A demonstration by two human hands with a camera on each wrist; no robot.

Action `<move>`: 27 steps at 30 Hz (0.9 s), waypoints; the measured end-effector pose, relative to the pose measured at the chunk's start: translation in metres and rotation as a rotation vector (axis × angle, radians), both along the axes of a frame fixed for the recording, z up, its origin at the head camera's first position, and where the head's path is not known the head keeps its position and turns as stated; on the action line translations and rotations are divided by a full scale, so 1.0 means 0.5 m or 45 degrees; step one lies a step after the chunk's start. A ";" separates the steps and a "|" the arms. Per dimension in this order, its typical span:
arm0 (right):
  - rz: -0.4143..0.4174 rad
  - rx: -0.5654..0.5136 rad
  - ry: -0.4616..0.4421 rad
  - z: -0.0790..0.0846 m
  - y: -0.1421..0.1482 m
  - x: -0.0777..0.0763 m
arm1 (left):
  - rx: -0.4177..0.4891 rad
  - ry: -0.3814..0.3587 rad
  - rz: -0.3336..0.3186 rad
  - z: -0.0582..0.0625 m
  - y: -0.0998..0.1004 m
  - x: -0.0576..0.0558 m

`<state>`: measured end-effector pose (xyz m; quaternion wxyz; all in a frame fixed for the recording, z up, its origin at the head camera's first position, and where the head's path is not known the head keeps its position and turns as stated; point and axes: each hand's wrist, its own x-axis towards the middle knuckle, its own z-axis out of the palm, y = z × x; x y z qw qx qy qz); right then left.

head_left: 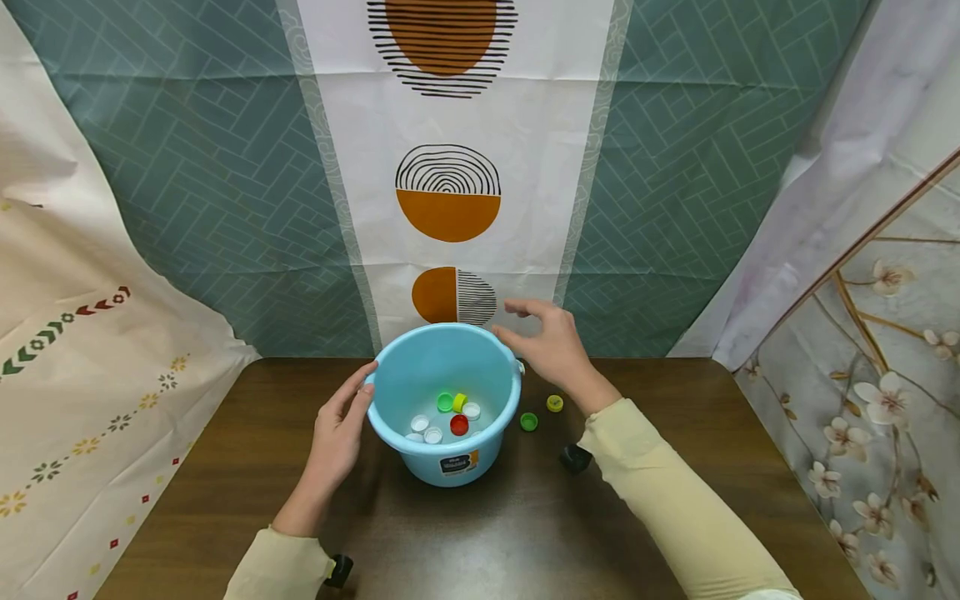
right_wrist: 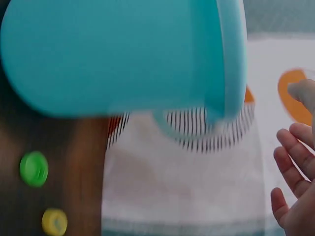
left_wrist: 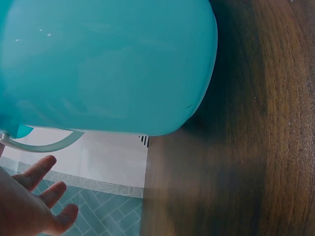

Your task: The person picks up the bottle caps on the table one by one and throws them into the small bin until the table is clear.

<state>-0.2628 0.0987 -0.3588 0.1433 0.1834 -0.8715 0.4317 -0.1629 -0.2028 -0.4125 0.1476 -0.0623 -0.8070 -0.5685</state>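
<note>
A light blue bucket [head_left: 442, 467] stands upright on the table, a label on its front. Inside lie several bottle caps, among them a red cap [head_left: 459, 425], a yellow cap [head_left: 460, 402] and a green cap [head_left: 445, 402], along with white ones. My left hand [head_left: 341, 429] is at the bucket's left rim, thumb and index finger touching it; in the left wrist view its other fingers [left_wrist: 35, 173] are spread beside the bucket. Just off the right rim is my right hand [head_left: 551, 346], its thumb and fingers apart with nothing between them.
On the table [head_left: 285, 400] right of the bucket lie a loose green cap [head_left: 528, 422] and a yellow cap [head_left: 555, 403]. A patterned curtain [head_left: 480, 125] hangs behind the table's back edge. Floral cloth [head_left: 885, 400] hangs at the right.
</note>
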 end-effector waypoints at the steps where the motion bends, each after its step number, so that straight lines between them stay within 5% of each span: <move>1: -0.027 -0.011 0.007 -0.004 0.013 -0.003 | -0.013 0.005 -0.001 0.002 0.001 0.001; 13: -0.228 0.003 -0.049 -0.092 0.147 -0.035 | -0.026 0.025 0.008 0.011 0.006 0.004; 27: -0.190 0.146 -0.267 -0.211 0.189 -0.043 | -0.019 0.005 0.023 0.008 0.012 0.004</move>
